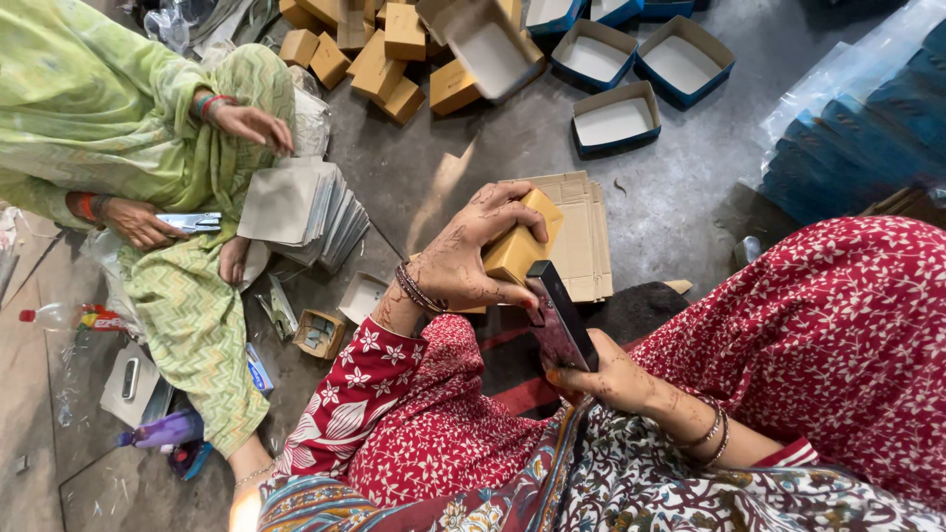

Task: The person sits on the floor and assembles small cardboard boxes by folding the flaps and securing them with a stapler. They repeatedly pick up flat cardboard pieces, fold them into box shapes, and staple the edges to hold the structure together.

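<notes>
Flattened cardboard sheets (581, 236) lie just behind the small tan box (520, 246), which the left hand (463, 261) fingers clamp; right hand (611, 379) fingers grip a dark flat piece (564, 315), seemingly touching the box.

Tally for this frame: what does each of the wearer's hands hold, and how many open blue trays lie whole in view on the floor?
Tan box in the left hand: 1
Dark flat slab in the right hand: 1
Open blue trays: 3
Total: 5
</notes>
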